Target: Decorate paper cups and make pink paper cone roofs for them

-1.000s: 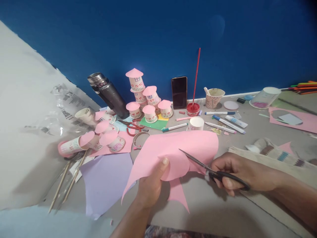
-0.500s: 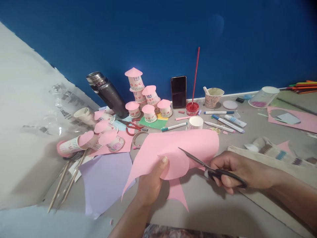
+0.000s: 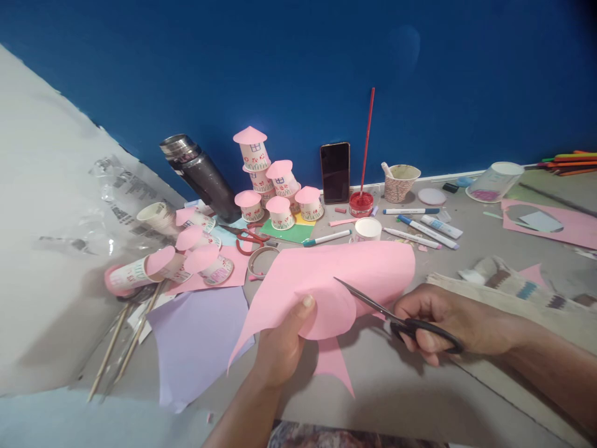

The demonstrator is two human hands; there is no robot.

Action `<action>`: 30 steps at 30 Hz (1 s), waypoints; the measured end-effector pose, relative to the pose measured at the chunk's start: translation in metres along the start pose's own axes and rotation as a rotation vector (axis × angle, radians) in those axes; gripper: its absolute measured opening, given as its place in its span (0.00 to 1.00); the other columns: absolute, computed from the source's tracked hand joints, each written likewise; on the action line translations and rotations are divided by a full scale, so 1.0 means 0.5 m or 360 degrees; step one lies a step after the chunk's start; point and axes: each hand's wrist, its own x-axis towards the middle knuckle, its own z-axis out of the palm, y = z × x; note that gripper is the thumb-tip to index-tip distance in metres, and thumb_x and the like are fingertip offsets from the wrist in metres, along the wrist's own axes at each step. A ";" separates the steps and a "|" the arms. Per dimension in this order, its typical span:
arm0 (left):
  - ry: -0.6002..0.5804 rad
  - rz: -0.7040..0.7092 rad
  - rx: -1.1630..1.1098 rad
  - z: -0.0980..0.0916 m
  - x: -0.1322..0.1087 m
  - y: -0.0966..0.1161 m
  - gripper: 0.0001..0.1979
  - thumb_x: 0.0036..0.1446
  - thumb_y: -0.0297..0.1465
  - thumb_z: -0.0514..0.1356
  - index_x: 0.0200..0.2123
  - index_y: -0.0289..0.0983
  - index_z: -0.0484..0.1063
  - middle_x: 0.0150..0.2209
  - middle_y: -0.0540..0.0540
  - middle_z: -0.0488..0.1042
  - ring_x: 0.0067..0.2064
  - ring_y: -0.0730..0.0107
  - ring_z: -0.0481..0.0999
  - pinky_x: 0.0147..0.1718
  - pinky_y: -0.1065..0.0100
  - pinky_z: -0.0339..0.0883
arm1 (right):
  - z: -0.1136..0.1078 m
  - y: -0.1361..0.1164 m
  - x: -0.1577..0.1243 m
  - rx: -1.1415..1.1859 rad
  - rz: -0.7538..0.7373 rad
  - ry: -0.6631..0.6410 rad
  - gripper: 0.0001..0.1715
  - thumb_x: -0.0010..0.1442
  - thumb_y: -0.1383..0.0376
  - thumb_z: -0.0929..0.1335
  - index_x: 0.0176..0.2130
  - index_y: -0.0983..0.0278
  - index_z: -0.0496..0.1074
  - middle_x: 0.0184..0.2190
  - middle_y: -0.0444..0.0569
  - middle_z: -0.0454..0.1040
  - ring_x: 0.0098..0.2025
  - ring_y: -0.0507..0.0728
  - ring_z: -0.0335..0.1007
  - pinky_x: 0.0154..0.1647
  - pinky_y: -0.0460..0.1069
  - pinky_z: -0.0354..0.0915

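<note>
A large pink paper sheet (image 3: 373,267) is held up over the table, its right side curled and a rounded, partly cut shape at its lower middle. My left hand (image 3: 282,348) grips it at the lower edge, thumb on top. My right hand (image 3: 433,323) is closed round the black handles of a pair of scissors (image 3: 368,300). The scissor blades point up and left across the sheet, by the edge of the rounded shape, and look nearly closed. Below the sheet a pointed pink offcut (image 3: 334,367) shows.
Paper-cup towers (image 3: 255,158) with pink cone roofs stand behind, near a black flask (image 3: 200,177) and a phone (image 3: 335,173). More decorated cups (image 3: 212,264) lie at left by purple paper (image 3: 200,348). Markers (image 3: 426,231), a red paint pot (image 3: 360,204) and a cloth (image 3: 448,289) lie right.
Almost nothing differs. The view has shifted very slightly, while both hands, the sheet and the scissors keep nearly the same position.
</note>
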 end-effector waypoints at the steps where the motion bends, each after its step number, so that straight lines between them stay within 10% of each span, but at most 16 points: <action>1: 0.0000 -0.0009 0.0009 0.000 0.000 0.000 0.15 0.51 0.38 0.73 0.41 0.39 0.84 0.45 0.43 0.85 0.56 0.46 0.80 0.58 0.54 0.73 | 0.001 -0.002 0.000 0.0006 0.0003 -0.0003 0.29 0.54 0.44 0.76 0.30 0.66 0.71 0.21 0.44 0.72 0.19 0.46 0.57 0.19 0.43 0.48; 30: -0.0043 -0.0113 0.0096 -0.022 0.003 0.014 0.16 0.50 0.42 0.74 0.39 0.38 0.85 0.41 0.42 0.85 0.54 0.46 0.81 0.54 0.54 0.75 | 0.002 -0.019 -0.005 -0.0091 0.0049 0.0003 0.26 0.55 0.47 0.77 0.27 0.66 0.71 0.20 0.42 0.71 0.20 0.46 0.56 0.21 0.43 0.48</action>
